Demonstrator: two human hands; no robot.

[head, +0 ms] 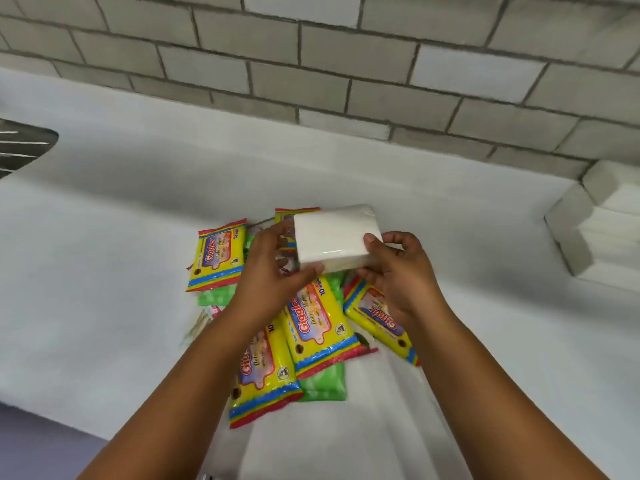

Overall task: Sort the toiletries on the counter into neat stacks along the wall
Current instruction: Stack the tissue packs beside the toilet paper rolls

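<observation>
A washroom or kitchen counter, by its looks; a white counter (138,202) runs under a wall (311,74) of grey-white brick tiles; a steel sink (20,147) edge sits far left of it; wipe packs (216,258) lie mid-counter; white packs (595,220) are stacked at the wall, right.

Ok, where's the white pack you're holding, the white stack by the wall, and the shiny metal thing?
white plastic-wrapped tissue pack (334,237): head view, middle of its top face.
stack of white tissue packs (602,223): head view, its front side.
shiny metal sink (24,145): head view, visible corner at the left edge.
</observation>
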